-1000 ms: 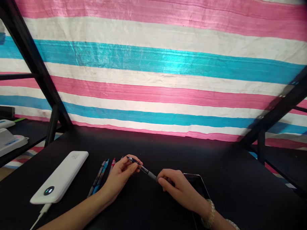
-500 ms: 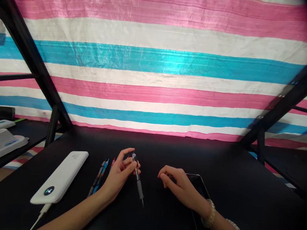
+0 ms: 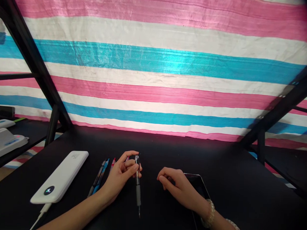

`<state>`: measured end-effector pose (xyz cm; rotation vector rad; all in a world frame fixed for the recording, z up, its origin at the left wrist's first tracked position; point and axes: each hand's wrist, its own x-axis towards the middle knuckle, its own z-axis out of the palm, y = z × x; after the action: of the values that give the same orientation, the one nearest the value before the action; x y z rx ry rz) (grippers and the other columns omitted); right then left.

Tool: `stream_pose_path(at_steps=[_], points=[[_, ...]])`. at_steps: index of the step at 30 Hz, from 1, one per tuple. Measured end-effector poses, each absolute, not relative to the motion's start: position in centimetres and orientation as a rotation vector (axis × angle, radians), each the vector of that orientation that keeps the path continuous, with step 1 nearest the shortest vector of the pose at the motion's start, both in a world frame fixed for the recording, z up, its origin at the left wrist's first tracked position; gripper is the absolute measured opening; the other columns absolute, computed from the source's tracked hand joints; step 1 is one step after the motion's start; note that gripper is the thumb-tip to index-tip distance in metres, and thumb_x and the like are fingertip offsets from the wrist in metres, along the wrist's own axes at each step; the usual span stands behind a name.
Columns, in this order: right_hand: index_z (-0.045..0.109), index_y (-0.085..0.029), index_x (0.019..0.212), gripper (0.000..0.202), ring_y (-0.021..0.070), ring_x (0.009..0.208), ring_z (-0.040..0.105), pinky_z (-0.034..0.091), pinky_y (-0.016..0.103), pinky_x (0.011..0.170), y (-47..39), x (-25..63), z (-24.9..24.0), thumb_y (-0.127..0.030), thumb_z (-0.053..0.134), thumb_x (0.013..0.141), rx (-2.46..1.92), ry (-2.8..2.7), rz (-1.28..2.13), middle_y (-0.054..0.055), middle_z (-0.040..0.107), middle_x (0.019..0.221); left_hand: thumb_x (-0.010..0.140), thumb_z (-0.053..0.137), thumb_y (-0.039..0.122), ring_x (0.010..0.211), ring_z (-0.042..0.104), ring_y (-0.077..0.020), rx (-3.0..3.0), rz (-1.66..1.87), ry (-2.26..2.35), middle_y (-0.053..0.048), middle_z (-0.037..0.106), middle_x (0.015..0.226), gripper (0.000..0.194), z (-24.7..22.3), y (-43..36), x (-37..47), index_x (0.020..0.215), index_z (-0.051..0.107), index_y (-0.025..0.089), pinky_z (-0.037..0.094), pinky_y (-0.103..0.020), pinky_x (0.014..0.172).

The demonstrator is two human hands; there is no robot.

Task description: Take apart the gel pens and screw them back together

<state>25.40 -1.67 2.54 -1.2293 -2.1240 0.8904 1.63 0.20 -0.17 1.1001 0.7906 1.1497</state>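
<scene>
My left hand (image 3: 125, 174) pinches a grey and clear pen (image 3: 138, 191) near its top, between thumb and fingers, with the tip pointing down toward me. To the right, my right hand (image 3: 177, 184) is held with its fingers curled and pressed together, and nothing shows in it. Its wrist wears a beaded bracelet and lies over a dark tablet-like device (image 3: 202, 187), partly hidden by the arm. Beside my left forearm lie a blue pen (image 3: 101, 177), a dark pen (image 3: 96, 179) and a red-tipped pen (image 3: 113, 162), partly covered by the hand.
A white power bank (image 3: 63, 175) with a cable (image 3: 39, 218) lies on the black table (image 3: 152, 145) at the left. Black frame bars (image 3: 44, 71) rise on both sides before a striped sheet (image 3: 155, 61). White devices (image 3: 6, 143) stand on another surface at far left.
The pen in my left hand has swung to nearly vertical in view, its tip shifting left and nearer to me. The left hand has moved slightly right and down; my right hand has barely moved.
</scene>
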Motion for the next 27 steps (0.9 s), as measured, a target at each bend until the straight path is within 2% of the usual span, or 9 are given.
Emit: stream_pose_path(at_steps=[12, 19, 27], points=[[0.065, -0.018, 0.083, 0.019, 0.0129, 0.064, 0.056, 0.038, 0.022, 0.060, -1.59, 25.48, 2.28, -0.021, 0.054, 0.098, -1.239, -2.152, 0.836, -0.002, 0.061, 0.069, 0.088, 0.073, 0.032, 0.067, 0.068, -0.0145, 1.128, 1.144, 0.802, -0.001, 0.071, 0.082, 0.034, -0.66, 0.43, 1.42, 0.114, 0.054, 0.022, 0.044, -0.026, 0.065], [0.064, -0.018, 0.082, 0.020, 0.0127, 0.063, 0.055, 0.038, 0.022, 0.059, -1.64, 25.47, 2.25, -0.021, 0.053, 0.098, -1.249, -2.177, 0.824, -0.003, 0.060, 0.068, 0.089, 0.072, 0.031, 0.068, 0.067, -0.0145, 1.121, 1.157, 0.806, -0.001, 0.071, 0.082, 0.045, -0.73, 0.37, 1.34, 0.128, 0.050, 0.024, 0.043, -0.025, 0.065], [0.063, -0.019, 0.082, 0.019, 0.0135, 0.066, 0.054, 0.038, 0.024, 0.063, -1.80, 25.51, 1.83, -0.021, 0.054, 0.098, -1.251, -2.238, 0.740, -0.002, 0.060, 0.070, 0.086, 0.075, 0.030, 0.065, 0.067, -0.0142, 1.096, 1.160, 0.780, -0.002, 0.072, 0.082, 0.035, -0.37, 0.38, 1.39, 0.113, 0.055, 0.021, 0.041, -0.025, 0.063]])
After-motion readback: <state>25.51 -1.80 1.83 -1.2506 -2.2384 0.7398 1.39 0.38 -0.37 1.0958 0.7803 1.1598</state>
